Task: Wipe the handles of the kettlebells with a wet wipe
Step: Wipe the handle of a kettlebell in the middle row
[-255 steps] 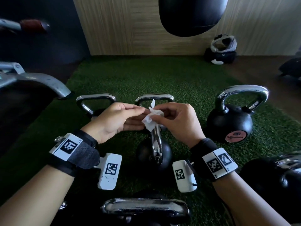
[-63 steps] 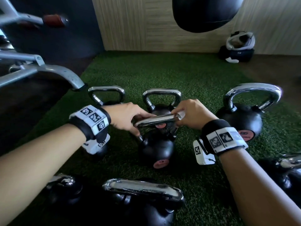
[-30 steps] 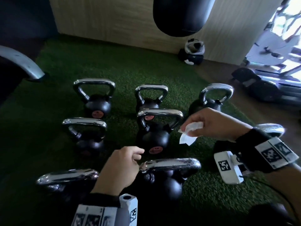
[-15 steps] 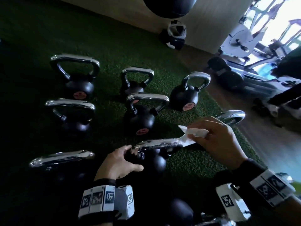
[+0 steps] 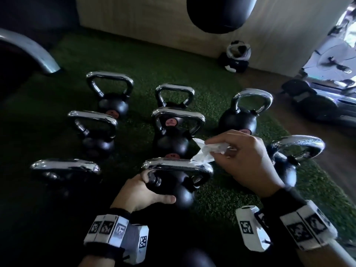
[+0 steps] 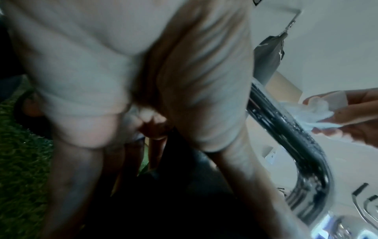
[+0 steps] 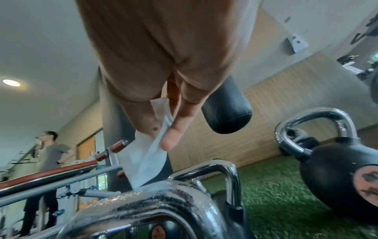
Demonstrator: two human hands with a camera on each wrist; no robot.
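Several black kettlebells with chrome handles stand in rows on green turf. My left hand [image 5: 152, 187] grips the nearest middle kettlebell [image 5: 179, 191] at the left base of its chrome handle [image 5: 177, 165], thumb across the black body. My right hand [image 5: 240, 157] pinches a crumpled white wet wipe [image 5: 206, 153] just above the handle's right end; the wipe's lower corner touches the chrome. In the right wrist view the wet wipe [image 7: 147, 155] hangs between thumb and fingers down onto the handle [image 7: 155, 202]. The left wrist view shows the handle [image 6: 286, 134] and the wipe [image 6: 319, 111] beyond my curled fingers.
A black punching bag [image 5: 219, 12] hangs over the far turf. A helmet-like object [image 5: 237, 56] lies by the wooden wall. A grey machine leg [image 5: 32, 49] curves in at far left. Gym machines [image 5: 317, 93] stand right. A person [image 7: 47, 161] stands in the background.
My left hand has closed on the near middle kettlebell. My right hand has carried the wipe from the kettlebell behind to this handle's right end. My head view swung right and back.
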